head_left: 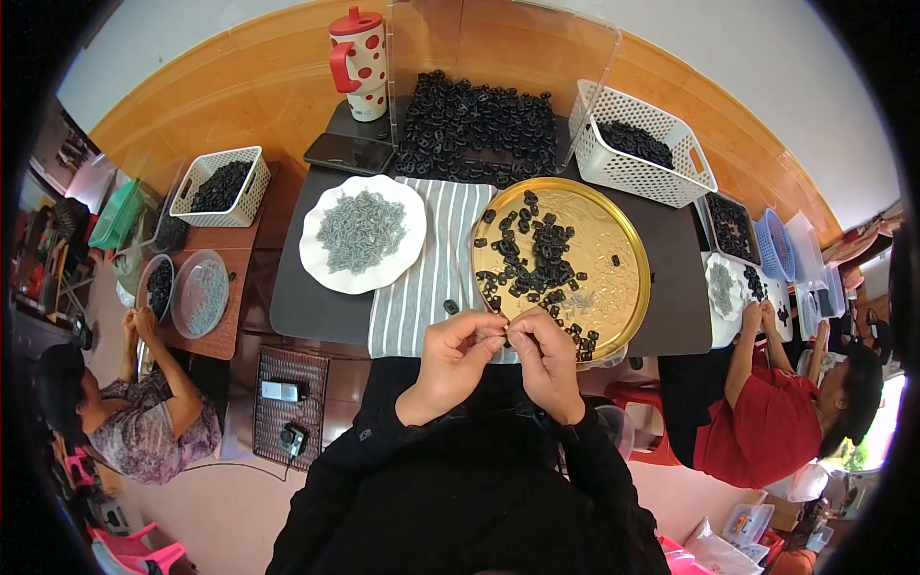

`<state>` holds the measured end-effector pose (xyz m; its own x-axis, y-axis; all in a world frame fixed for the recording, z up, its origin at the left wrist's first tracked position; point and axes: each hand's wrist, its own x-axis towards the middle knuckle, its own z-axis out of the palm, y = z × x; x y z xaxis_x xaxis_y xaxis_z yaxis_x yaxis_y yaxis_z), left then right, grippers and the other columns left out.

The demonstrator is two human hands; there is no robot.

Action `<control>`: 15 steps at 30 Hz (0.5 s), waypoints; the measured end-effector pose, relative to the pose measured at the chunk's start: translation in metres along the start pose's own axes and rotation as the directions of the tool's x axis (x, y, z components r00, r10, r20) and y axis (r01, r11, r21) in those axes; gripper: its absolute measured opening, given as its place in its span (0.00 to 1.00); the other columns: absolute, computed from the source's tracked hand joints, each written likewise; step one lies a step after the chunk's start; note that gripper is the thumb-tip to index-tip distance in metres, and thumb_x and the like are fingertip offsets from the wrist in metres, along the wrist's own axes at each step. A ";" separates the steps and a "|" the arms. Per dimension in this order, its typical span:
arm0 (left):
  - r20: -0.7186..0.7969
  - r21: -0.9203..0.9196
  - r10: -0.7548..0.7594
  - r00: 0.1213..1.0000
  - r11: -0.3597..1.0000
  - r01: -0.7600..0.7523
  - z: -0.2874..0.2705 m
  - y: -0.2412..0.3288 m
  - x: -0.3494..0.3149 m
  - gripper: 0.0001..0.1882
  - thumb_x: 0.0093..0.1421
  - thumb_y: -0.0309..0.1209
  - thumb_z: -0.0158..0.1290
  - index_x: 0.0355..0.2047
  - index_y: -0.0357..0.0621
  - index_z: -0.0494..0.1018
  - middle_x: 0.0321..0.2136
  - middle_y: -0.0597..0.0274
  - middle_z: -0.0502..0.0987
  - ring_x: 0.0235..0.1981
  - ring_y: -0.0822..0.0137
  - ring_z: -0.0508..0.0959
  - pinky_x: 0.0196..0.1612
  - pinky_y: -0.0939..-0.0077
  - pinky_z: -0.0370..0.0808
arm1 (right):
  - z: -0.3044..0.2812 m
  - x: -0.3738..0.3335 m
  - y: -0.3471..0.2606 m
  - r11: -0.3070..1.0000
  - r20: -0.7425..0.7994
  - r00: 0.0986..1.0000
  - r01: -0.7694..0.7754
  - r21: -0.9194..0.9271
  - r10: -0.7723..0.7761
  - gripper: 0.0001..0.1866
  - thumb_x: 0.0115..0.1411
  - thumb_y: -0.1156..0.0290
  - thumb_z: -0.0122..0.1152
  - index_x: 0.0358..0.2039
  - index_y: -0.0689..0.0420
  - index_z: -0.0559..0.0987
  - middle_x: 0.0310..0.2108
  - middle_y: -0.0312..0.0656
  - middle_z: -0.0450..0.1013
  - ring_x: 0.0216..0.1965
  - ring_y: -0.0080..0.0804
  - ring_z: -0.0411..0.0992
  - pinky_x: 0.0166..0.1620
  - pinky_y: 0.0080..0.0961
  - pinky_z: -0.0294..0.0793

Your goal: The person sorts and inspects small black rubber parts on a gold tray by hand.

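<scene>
My left hand (452,357) and my right hand (550,362) meet over the near edge of a round gold tray (621,287). Thumb and fingertips of each are pinched together around something too small to make out. Small black plastic pieces (546,251) with holes lie scattered across the tray. A few silvery screws (578,305) rest among them. One black piece (451,307) lies on the grey striped cloth (422,311), just beyond my left hand. To its left, a white scalloped plate (316,251) holds a heap of silvery screws (361,232).
Behind stands a clear bin (613,43) with many black pieces. A white basket (661,182) is at back right; a spotted tumbler (367,72) and a phone (350,152) are at back left. Co-workers sit left (144,412) and right (767,417) with similar parts.
</scene>
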<state>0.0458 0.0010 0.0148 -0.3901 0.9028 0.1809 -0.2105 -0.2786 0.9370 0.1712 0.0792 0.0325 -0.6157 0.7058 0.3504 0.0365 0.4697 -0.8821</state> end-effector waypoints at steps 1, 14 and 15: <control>0.000 0.001 0.002 1.000 1.000 -0.002 0.000 0.000 -0.001 0.09 0.58 0.16 0.51 0.40 0.34 0.74 0.29 0.65 0.76 0.27 0.80 0.73 0.28 0.86 0.70 | 0.001 0.001 -0.001 1.000 -0.003 1.000 0.013 -0.018 -0.013 0.02 0.57 0.83 0.52 0.28 0.63 0.70 0.25 0.40 0.66 0.25 0.27 0.65 0.30 0.20 0.64; -0.085 -0.048 -0.025 0.996 0.999 0.021 -0.025 0.006 -0.005 0.11 0.57 0.17 0.53 0.41 0.34 0.75 0.29 0.67 0.75 0.30 0.79 0.73 0.33 0.86 0.70 | 0.002 0.005 -0.001 0.951 -0.144 0.958 -0.212 0.223 0.247 0.06 0.59 0.81 0.52 0.36 0.65 0.75 0.28 0.36 0.69 0.29 0.21 0.68 0.34 0.15 0.67; -0.119 -0.041 -0.042 0.992 0.998 0.037 -0.034 0.008 -0.008 0.11 0.57 0.17 0.53 0.41 0.34 0.75 0.29 0.67 0.75 0.29 0.79 0.73 0.33 0.85 0.71 | -0.001 0.006 0.001 0.975 -0.186 0.966 -0.149 0.163 0.179 0.06 0.61 0.80 0.50 0.37 0.65 0.75 0.32 0.38 0.72 0.32 0.20 0.69 0.36 0.17 0.69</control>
<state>0.0168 -0.0198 0.0104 -0.4853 0.8681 0.1048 -0.2613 -0.2583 0.9301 0.1685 0.0842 0.0345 -0.4422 0.8644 0.2391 -0.0012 0.2660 -0.9640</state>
